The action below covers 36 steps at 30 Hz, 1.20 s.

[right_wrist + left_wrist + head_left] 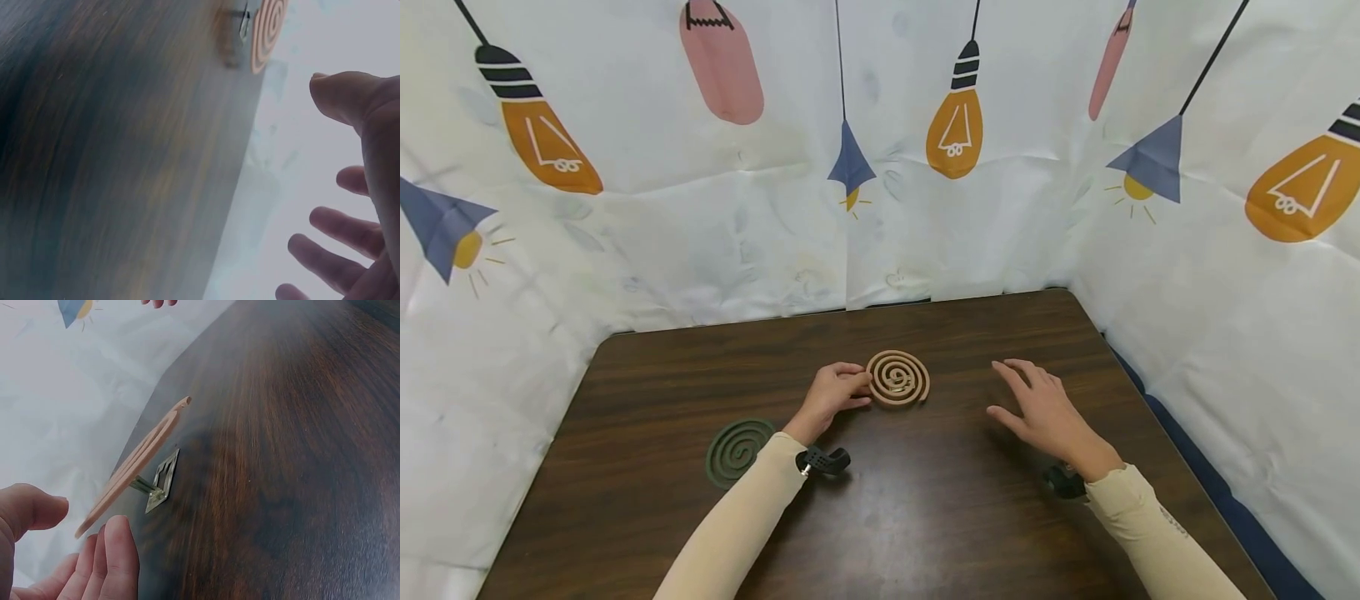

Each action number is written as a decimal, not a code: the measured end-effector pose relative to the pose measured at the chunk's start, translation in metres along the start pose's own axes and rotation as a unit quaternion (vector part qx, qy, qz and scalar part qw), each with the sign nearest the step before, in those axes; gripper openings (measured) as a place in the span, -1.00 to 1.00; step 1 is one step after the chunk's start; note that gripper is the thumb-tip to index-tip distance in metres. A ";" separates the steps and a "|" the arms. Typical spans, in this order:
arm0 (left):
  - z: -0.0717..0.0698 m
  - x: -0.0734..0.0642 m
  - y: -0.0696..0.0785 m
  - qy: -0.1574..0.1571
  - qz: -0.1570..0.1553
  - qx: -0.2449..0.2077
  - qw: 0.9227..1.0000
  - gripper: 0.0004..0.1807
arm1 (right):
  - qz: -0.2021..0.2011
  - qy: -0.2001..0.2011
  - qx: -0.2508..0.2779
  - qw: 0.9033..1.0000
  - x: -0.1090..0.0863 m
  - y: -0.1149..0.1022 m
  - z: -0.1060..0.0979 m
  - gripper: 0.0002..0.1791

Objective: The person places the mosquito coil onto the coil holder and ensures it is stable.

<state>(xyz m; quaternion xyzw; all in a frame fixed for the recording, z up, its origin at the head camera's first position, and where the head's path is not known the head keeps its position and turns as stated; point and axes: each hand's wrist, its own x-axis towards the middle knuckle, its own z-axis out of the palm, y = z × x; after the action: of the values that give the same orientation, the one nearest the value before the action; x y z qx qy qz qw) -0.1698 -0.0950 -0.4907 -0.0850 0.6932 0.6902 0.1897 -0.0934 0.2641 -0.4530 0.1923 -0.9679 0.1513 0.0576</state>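
Observation:
A tan mosquito coil [898, 378] sits raised off the table on a small metal stand [164, 481]. My left hand [837, 393] is at the coil's left edge. In the left wrist view its thumb and fingertips [122, 540] are parted on either side of the rim, with a gap showing; whether any finger touches it I cannot tell. Well to the right of the coil, my right hand [1043, 412] hovers over the table with its fingers spread and nothing in them. A dark green mosquito coil [737, 454] lies flat, partly hidden behind my left sleeve.
The dark wooden table [970, 517] carries both coils. White cloth [715, 233] printed with lamps and bulbs hangs along its back and sides. Black bands [823, 460] circle both wrists.

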 end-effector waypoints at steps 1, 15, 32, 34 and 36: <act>-0.001 -0.001 0.001 0.001 0.000 0.003 1.000 -0.56 | -0.001 0.002 0.001 1.000 -0.001 0.002 0.000 -0.17; -0.017 -0.014 0.012 0.003 0.008 0.044 0.999 -0.48 | -0.036 0.064 -0.018 0.997 -0.014 0.025 -0.005 -0.22; -0.044 -0.030 0.018 -0.004 0.019 0.103 0.995 -0.42 | -0.026 0.075 -0.016 0.997 -0.028 0.044 -0.013 -0.30; -0.048 -0.033 0.018 -0.003 0.022 0.110 0.994 -0.41 | -0.025 0.075 -0.017 0.997 -0.030 0.047 -0.015 -0.31; -0.051 -0.034 0.019 -0.004 0.026 0.119 0.993 -0.41 | -0.023 0.073 -0.017 0.997 -0.032 0.049 -0.016 -0.32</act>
<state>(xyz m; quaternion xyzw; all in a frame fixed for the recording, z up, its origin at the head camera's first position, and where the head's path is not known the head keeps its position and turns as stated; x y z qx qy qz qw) -0.1530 -0.1497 -0.4616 -0.0411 0.7715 0.6077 0.1837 -0.0819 0.3240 -0.4564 0.2019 -0.9589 0.1468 0.1350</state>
